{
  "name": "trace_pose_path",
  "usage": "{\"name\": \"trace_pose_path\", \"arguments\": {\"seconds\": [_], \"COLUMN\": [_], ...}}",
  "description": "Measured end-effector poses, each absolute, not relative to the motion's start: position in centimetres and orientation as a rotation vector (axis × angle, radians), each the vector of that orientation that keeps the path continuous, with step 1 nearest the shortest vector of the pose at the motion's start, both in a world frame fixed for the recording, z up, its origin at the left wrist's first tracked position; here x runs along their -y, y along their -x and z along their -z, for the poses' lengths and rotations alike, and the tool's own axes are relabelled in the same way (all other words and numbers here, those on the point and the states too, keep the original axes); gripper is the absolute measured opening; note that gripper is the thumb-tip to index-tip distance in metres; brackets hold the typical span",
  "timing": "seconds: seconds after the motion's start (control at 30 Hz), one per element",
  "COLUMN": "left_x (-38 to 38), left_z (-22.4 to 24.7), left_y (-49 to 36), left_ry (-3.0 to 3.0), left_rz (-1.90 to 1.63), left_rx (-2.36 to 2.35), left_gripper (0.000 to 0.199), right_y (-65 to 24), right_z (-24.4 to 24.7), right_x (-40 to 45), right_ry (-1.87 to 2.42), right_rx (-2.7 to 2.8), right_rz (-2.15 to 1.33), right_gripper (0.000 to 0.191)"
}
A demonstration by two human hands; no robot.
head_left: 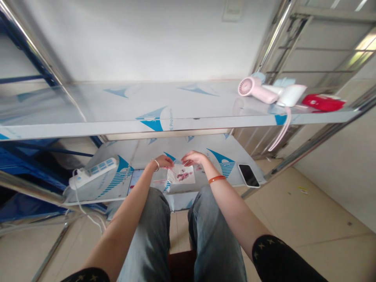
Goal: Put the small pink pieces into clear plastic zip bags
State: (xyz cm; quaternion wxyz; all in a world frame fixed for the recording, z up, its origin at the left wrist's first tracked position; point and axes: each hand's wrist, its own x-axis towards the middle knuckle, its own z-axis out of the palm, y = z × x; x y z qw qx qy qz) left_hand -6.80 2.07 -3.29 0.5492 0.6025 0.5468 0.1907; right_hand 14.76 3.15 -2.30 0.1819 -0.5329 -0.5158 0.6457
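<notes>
On the lower shelf, a white sheet like paper or tissue (174,178) lies in front of my hands. A cluster of small pink and dark red pieces, like beads (184,176), is spread on it. My left hand (164,161) is above the sheet's left far corner, its fingers pinched together. Over the right far corner, my right hand (194,158) is also closed in a pinch, palm turned inward. Something thin and clear seems to show between the fingertips, too small to make out. The hands are apart, close to each other.
An upper shelf (117,127) crosses above my hands, bearing a pink handheld fan (258,90), a white device (292,95) and a red pouch (324,102). A power strip (94,172) with a cable lies at left, a phone (248,175) at right. Another flat screen (135,178) is partly behind my left forearm.
</notes>
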Motion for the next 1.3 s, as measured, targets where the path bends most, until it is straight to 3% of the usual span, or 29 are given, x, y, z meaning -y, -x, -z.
{"name": "trace_pose_path", "arguments": {"seconds": [0.27,0.5,0.67,0.93,1.17,1.3], "left_x": [0.1,-0.1,0.8,1.3,1.3,1.3], "left_z": [3.0,2.6,1.5,0.7,1.1,1.2], "left_y": [7.2,5.8,5.4,5.1,5.5,5.6], "left_ry": [-1.491,-1.49,-1.442,-1.4,-1.399,-1.334], "left_rz": [-0.413,-0.707,-0.999,-1.194,-0.997,-0.998], "left_rx": [-1.332,-1.259,-1.285,-1.229,-1.199,-1.276], "left_gripper": [0.015,0.013,0.023,0.037,0.039,0.036], "right_y": [-14.4,-13.2,-13.7,-14.1,-14.4,-14.4], "right_z": [1.7,0.3,-0.6,0.1,-1.3,-0.6], "right_x": [-2.5,-0.7,0.9,0.5,1.5,1.3], "right_ry": [1.612,1.455,1.369,1.242,1.431,1.404], "right_rx": [1.791,1.924,1.754,1.76,1.764,1.849], "right_rz": [-1.678,-1.513,-1.56,-1.617,-1.485,-1.681], "right_gripper": [0.005,0.005,0.019,0.007,0.01,0.021]}}
